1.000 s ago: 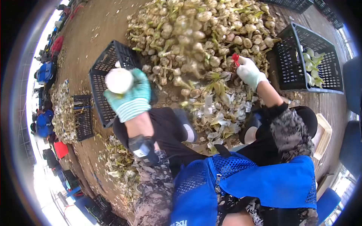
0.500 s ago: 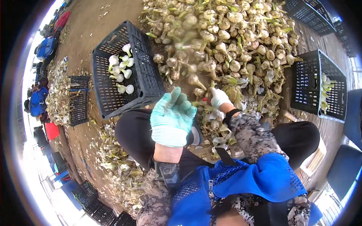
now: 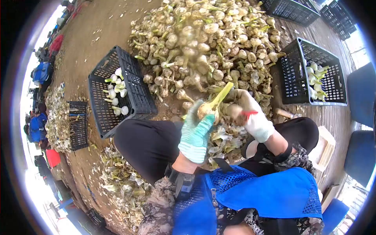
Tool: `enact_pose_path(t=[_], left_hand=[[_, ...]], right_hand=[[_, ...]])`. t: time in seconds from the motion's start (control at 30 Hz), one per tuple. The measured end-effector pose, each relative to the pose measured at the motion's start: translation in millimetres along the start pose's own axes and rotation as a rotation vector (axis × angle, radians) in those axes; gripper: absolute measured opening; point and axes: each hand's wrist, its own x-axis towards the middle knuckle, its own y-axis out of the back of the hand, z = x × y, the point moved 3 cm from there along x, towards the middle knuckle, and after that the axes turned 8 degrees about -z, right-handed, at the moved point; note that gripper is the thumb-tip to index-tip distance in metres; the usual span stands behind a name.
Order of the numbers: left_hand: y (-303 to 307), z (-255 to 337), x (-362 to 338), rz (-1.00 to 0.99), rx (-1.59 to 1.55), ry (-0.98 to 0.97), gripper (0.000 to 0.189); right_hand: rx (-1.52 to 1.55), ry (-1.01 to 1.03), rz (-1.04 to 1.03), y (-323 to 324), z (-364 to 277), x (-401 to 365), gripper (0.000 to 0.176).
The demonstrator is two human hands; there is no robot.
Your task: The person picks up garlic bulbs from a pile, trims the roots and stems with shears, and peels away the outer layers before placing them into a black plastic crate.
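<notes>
My left hand point(image 3: 197, 135), in a green and white glove, is closed around a garlic bulb point(image 3: 206, 110). The bulb's long green stem point(image 3: 221, 95) points up and to the right. Close beside it, my right hand point(image 3: 256, 119) wears a white glove and is closed on a small red-handled tool point(image 3: 249, 112). The tool's working end cannot be made out. A brownish blur lies by the right fingers. Just beyond both hands is a large heap of untrimmed garlic point(image 3: 219, 43).
A black crate point(image 3: 143, 100) with several trimmed white bulbs stands at left. Another crate point(image 3: 291, 84) at right holds stemmed garlic. Peeled skins point(image 3: 225, 143) lie between my legs. A wooden piece point(image 3: 323, 149) is beside my right knee. Other people point(image 3: 38, 127) sit far left.
My left hand, empty and open before, now holds a stemmed garlic bulb. My right hand has drawn back from the heap to beside it, with the red tool. The view has shifted.
</notes>
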Motion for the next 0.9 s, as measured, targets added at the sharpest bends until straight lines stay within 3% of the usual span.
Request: enact_pose_path(t=[0.07,0.13,0.23,0.37,0.43,0.57,0.6,0.67,0.73,0.8,0.83,0.87,0.9], left_hand=[[-4,-6,1,-0.026,0.274,-0.093,0.061],[-8,-10,4,-0.026,0.596,-0.233,0.069],[-29,3,2,-0.021,0.965,-0.354,0.067],[-29,0,5,-0.044,0.876,-0.278,0.068],[-30,-1,5,-0.054,0.865,-0.284,0.068],[-34,3,5,-0.057,0.865,-0.285,0.068],[-38,7,4,-0.075,1.11,-0.436,0.068],[-50,12,3,-0.104,1.288,-0.605,0.069],[-52,12,6,-0.122,1.371,-0.712,0.062],[-44,11,16,-0.003,0.724,-0.245,0.05],[-41,7,20,0.054,0.398,-0.017,0.047],[-33,-3,31,0.267,0.129,0.211,0.048],[-31,-8,35,0.393,0.056,0.345,0.049]], right_hand=[[-0.244,-0.062,-0.058,7,-6,-5,0.036],[0.04,-0.121,0.044,-5,-11,-11,0.041],[0.186,-0.049,0.111,-3,3,-4,0.041],[0.143,-0.086,0.054,6,-17,-12,0.024],[0.169,-0.116,0.026,11,-17,-14,0.025],[0.209,0.036,-0.07,16,-15,-15,0.031],[0.282,0.05,-0.085,17,-7,-13,0.033],[0.473,0.03,-0.176,20,8,-8,0.03],[0.606,0.006,-0.083,15,14,-9,0.022],[0.116,0.05,-0.005,16,-16,-13,0.013],[0.023,0.158,0.029,15,-16,-12,0.014],[-0.069,0.265,0.061,14,-12,-11,0.016],[-0.166,0.377,0.094,13,-11,-10,0.018]])
